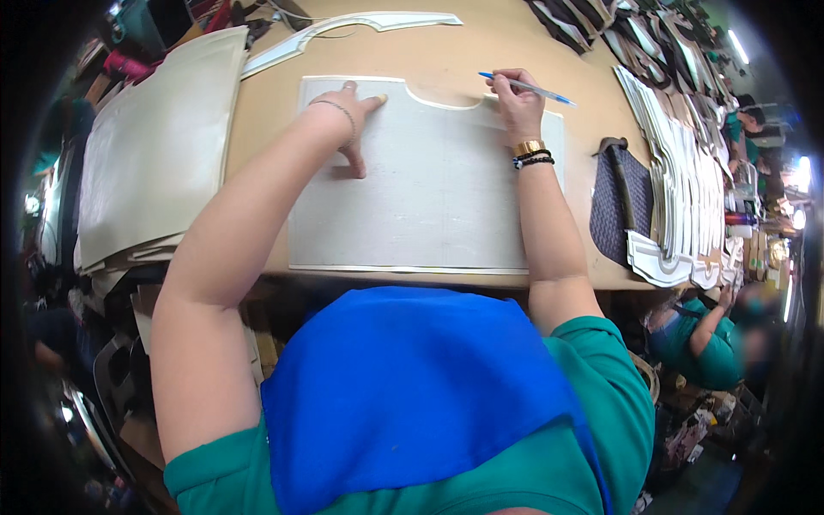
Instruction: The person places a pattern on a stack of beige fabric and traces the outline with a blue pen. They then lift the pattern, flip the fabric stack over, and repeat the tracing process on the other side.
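Observation:
A large grey rectangular pattern sheet (412,197) lies flat on the tabletop in front of me, with a curved notch cut into its far edge. A slightly larger pale sheet shows as a thin rim around it. My left hand (350,120) presses on the sheet's far left part, fingers spread. In my right hand (518,107) is a blue-and-clear ballpoint pen (541,90), gripped in closed fingers. That hand rests at the sheet's far right part, just right of the notch, and the pen lies nearly level above the table.
A stack of big cream sheets (163,146) stands at the left. Beyond the pattern lies a long curved white strip (343,24). On the right are a dark textured piece (621,202) and stacked white-edged cut pieces (687,172). A person in green (708,343) sits farther right.

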Tool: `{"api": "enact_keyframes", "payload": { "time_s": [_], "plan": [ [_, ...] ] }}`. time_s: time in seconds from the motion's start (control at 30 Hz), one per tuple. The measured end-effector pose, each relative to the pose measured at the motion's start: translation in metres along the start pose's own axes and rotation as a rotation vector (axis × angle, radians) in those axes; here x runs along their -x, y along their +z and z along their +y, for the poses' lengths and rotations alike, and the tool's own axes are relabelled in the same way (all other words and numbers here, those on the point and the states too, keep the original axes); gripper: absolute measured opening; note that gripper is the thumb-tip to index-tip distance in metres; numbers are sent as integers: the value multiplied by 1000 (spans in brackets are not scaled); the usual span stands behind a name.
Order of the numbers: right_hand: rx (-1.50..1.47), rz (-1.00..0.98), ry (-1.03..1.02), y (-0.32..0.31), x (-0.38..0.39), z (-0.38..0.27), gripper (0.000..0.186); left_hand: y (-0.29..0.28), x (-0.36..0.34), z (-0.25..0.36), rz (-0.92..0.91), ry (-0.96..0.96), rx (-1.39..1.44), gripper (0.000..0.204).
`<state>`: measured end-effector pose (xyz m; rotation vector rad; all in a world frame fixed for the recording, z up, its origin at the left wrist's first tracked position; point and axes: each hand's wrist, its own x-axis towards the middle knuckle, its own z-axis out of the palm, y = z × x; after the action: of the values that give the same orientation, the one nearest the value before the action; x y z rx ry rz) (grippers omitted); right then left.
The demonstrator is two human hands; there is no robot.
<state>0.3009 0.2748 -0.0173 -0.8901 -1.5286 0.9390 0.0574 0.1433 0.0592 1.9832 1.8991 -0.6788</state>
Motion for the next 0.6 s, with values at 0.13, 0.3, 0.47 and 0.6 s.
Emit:
{"api": "enact_keyframes", "payload": {
  "time_s": [0.13, 0.3, 0.47, 0.6],
  "plan": [
    [65, -51, 78, -39, 5, 17, 9, -5, 5, 3, -8, -12, 4, 135],
    [155, -86, 57, -39, 9, 21, 10, -10, 5, 7, -76, -52, 4, 135],
    [227, -116, 13, -38, 10, 16, 10, -11, 6, 9, -81, -60, -6, 135],
    [271, -109, -17, -36, 11, 14, 11, -11, 7, 11, -86, -87, -17, 134]
  ]
}}
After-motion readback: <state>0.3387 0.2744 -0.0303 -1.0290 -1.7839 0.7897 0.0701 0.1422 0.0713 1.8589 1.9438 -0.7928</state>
